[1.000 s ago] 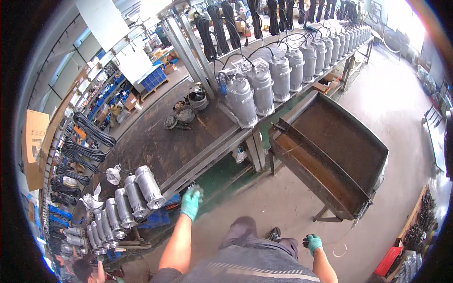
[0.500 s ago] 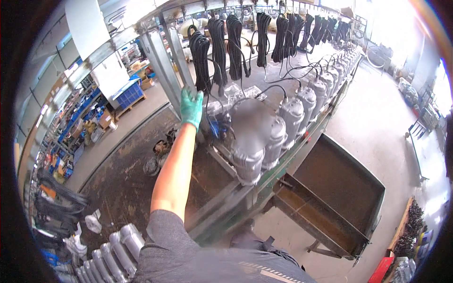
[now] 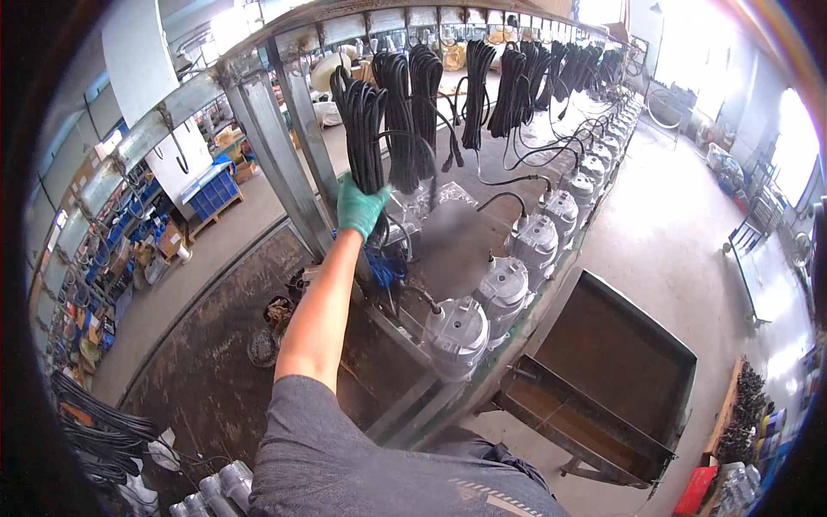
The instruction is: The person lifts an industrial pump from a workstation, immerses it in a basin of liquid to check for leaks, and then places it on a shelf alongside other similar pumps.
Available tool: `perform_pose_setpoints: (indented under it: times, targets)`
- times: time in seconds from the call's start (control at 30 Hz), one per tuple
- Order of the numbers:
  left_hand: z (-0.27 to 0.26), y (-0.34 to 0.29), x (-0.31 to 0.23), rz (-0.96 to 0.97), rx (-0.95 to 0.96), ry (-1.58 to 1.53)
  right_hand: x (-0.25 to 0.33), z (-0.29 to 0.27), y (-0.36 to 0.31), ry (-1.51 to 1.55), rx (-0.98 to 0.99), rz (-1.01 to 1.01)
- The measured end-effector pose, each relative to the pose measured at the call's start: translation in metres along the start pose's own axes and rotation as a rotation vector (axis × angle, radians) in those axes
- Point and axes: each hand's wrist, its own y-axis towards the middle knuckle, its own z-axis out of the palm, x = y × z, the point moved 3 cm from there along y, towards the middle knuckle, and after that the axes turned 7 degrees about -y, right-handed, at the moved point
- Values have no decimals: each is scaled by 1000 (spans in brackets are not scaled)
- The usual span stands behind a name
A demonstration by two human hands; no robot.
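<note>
My left hand (image 3: 360, 207), in a green glove, is raised and closed around the lower part of a black coiled cable bundle (image 3: 362, 121) that hangs from an overhead metal rail (image 3: 284, 34). More black cable bundles (image 3: 482, 86) hang along the same rail to the right. Below stands a row of silver pump housings (image 3: 457, 332) on the edge of a long workbench (image 3: 215, 362), each with a black cord. My right hand is out of view.
A dark metal trough cart (image 3: 603, 379) stands on the floor right of the bench. Grey steel posts (image 3: 276, 155) rise beside my arm. Blue crates (image 3: 211, 189) and shelving lie far left; more silver housings (image 3: 215, 491) sit at the lower left.
My left arm rose from the bench edge up to the hanging cables and closed on a bundle. The view swung upward, and my right hand left the picture.
</note>
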Motion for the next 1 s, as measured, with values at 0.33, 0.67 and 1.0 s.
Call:
perform_pose_setpoints:
  times: [0.33,0.67,1.0]
  targets:
    - [-78,-19,-93,179,-74,280,-45,14,8,-67,-7,-44]
    - [-148,-92,-82,139,31,272,-206,39,14,-534,-114,-603]
    - [-205,-239,-56,-346,285,-298,-212,33,-3,-275,26,-240]
